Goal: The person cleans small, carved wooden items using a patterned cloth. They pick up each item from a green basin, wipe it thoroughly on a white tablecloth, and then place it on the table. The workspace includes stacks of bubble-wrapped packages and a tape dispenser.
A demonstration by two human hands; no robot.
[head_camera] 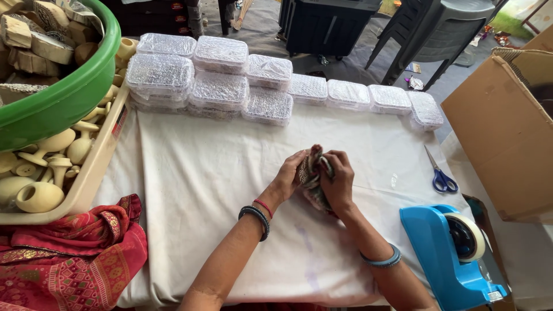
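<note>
Head view: left hand [290, 174] and right hand [339, 179] clutch patterned cloth bundle [313, 175]; green tub [69, 95] holds wooden blocks [34, 31].

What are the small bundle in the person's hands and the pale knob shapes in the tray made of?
The bundle, clasped by the left hand and right hand, looks like soft patterned fabric: it folds and crumples. The knob shapes in the beige tray seem unfinished turned wood, pale and matte.

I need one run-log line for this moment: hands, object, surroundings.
left hand: holds cloth bundle | right hand: holds the bundle | bundle: above white table | nearby: scissors, tape dispenser, clear boxes
</note>
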